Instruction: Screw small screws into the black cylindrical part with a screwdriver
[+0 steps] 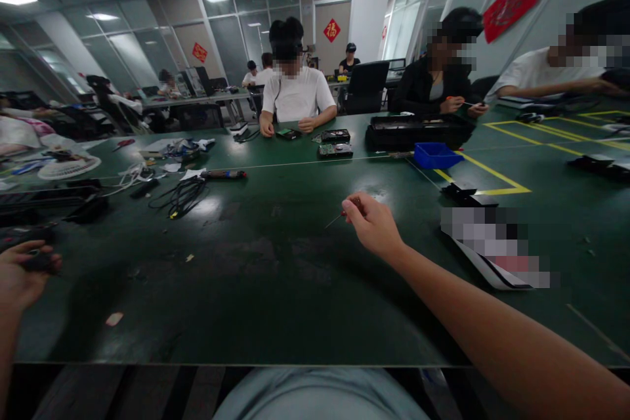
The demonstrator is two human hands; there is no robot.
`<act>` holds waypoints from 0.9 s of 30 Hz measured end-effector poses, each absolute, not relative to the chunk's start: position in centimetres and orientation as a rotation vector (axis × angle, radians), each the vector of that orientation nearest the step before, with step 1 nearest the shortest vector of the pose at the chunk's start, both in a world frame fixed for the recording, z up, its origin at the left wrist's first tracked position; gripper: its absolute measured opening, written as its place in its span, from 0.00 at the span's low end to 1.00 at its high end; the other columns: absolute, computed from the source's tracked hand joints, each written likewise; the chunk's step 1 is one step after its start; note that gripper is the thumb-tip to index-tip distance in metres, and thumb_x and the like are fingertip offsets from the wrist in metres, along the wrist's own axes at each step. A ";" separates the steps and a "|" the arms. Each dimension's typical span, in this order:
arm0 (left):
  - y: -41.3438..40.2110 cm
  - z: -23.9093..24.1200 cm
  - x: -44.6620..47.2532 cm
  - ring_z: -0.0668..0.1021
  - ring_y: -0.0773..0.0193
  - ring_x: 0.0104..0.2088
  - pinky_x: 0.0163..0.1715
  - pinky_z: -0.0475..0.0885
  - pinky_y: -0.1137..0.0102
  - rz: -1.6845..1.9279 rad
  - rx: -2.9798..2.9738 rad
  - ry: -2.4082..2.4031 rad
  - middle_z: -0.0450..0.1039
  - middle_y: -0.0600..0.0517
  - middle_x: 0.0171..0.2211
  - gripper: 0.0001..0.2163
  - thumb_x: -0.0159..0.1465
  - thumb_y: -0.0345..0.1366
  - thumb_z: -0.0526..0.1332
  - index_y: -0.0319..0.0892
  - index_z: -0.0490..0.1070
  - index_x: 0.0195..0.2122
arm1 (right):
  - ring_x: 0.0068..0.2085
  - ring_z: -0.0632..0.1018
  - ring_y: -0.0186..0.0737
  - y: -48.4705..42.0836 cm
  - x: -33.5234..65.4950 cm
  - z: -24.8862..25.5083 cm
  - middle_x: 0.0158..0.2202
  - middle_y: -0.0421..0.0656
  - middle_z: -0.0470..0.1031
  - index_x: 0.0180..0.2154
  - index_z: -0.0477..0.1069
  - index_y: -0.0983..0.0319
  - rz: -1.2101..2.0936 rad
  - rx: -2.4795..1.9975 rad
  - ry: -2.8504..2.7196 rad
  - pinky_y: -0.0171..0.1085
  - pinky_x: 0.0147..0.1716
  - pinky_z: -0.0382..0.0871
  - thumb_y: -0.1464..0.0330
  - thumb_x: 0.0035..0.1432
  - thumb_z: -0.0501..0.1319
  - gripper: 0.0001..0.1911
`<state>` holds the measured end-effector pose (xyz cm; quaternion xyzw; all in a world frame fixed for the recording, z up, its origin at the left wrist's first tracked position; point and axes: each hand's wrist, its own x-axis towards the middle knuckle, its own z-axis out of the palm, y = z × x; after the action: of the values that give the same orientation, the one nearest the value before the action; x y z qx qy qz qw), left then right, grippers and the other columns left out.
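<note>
Above the middle of the green table [275,315], my right hand [373,226] is closed round a small screwdriver [335,220]. Its thin metal shaft points left and down, and a bit of red shows at the fingers. At the far left edge, my left hand [20,282] has its fingers curled round a dark, blurred object [40,261] whose kind I cannot make out. More dark parts lie just behind that hand.
Black cables [183,197] and a long tool [224,174] lie left of centre. A blue bin [436,155] stands near a black tray [418,131]. To the right lies a white packet [487,262]. Opposite, a person [298,95] works by hard drives [335,150].
</note>
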<state>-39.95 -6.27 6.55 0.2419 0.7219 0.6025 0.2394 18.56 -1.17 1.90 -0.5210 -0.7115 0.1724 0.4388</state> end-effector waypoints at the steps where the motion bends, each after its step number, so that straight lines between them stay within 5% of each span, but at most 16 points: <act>1: -5.9 6.1 -40.1 0.68 0.67 0.24 0.21 0.68 0.77 1.698 0.667 1.906 0.63 0.55 0.22 0.08 0.47 0.27 0.56 0.40 0.62 0.29 | 0.27 0.76 0.38 -1.2 18.6 1.9 0.25 0.40 0.75 0.35 0.70 0.60 0.432 -1.295 -1.769 0.37 0.28 0.64 0.60 0.66 0.54 0.13; 12: -1.4 5.4 -24.2 0.74 0.63 0.39 0.42 0.69 0.69 1.265 1.196 1.273 0.68 0.55 0.38 0.26 0.42 0.20 0.65 0.43 0.67 0.43 | 0.28 0.76 0.38 -1.2 18.5 1.8 0.25 0.39 0.74 0.38 0.71 0.60 0.474 -1.271 -1.754 0.37 0.28 0.64 0.58 0.67 0.54 0.14; 20: 0.7 4.0 -10.1 0.75 0.57 0.42 0.46 0.68 0.61 0.764 1.866 1.297 0.72 0.49 0.40 0.11 0.57 0.31 0.62 0.41 0.69 0.42 | 0.35 0.78 0.41 -1.2 18.6 1.5 0.33 0.43 0.77 0.46 0.69 0.60 0.492 -1.223 -1.660 0.39 0.34 0.68 0.61 0.66 0.55 0.12; 27: 0.4 2.4 -3.1 0.75 0.57 0.47 0.50 0.68 0.62 0.622 2.194 1.280 0.74 0.51 0.45 0.13 0.60 0.27 0.62 0.44 0.70 0.45 | 0.30 0.76 0.39 -1.5 18.5 2.2 0.28 0.40 0.75 0.40 0.71 0.60 0.475 -1.232 -1.759 0.39 0.31 0.66 0.60 0.65 0.56 0.11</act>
<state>-3.09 0.39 2.41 0.8101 0.4727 0.2296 0.2601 18.53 -1.48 2.17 -0.4990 -0.7128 0.1923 0.4538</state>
